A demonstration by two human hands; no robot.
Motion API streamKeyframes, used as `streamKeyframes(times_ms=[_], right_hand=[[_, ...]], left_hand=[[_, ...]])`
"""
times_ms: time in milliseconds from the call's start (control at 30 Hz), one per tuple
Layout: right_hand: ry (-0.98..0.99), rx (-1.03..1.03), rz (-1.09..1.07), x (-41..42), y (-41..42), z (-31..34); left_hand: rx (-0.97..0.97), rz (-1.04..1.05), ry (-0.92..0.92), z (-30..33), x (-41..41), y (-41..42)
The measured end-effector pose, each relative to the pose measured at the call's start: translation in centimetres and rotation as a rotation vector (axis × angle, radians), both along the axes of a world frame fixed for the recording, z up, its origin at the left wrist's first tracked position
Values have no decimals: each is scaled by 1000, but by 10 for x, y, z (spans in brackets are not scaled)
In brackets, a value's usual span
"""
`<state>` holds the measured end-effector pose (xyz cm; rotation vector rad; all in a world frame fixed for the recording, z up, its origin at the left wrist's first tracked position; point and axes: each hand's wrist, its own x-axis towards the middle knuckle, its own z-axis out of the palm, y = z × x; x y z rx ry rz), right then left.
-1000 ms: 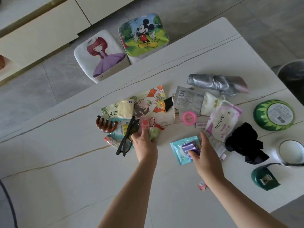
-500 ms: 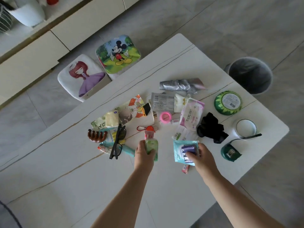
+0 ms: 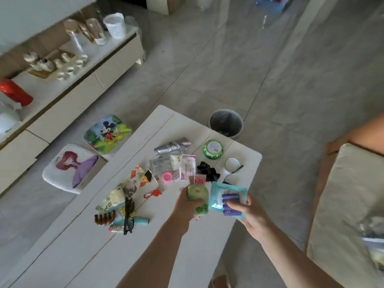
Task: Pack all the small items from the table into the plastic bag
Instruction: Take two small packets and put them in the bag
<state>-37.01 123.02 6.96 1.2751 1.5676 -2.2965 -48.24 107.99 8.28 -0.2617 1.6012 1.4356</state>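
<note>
The white rectangular table (image 3: 87, 252) runs from the lower left up to a rounded far corner; its near left stretch is bare, and the small items crowd the far half, some close to the right edge; beyond that edge is grey tiled floor (image 3: 259, 65), with one round grey waste bin (image 3: 226, 124) just past the far corner; two printed square stools (image 3: 89, 154) stand along the left edge.

On the left of the heap lie one brown claw hair clip (image 3: 104, 218), one pair of black-framed glasses (image 3: 128, 215) across a teal tube (image 3: 141, 220), and one red keyring clip (image 3: 154, 193); further along sit one pink ring (image 3: 167, 176), one crumpled silver foil pouch (image 3: 171, 146), one white and pink wipes packet (image 3: 188, 168), one black cloth bundle (image 3: 206, 172), one green round tin (image 3: 213, 149) and one white round lid (image 3: 232, 163).

The left hand (image 3: 188, 204) is raised over the table, fingers curled round a green sachet (image 3: 198, 197) with a pink packet (image 3: 197, 180) behind it; the right hand (image 3: 248, 215), past the right edge, pinches a light blue flat packet (image 3: 220, 196) and a purple roll (image 3: 230, 204) between thumb and fingers.

I cannot make out a plastic bag.
</note>
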Motion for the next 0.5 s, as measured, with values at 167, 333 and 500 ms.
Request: streamKeyframes(times_ms=[167, 333, 500], right_hand=[[14, -14, -183, 59, 24, 58], [49, 45, -384, 127, 54, 111], [156, 126, -544, 196, 88, 154]], left_hand=[[113, -97, -10, 65, 39, 44], [159, -214, -60, 116, 84, 91], [178, -334, -53, 152, 138, 144]])
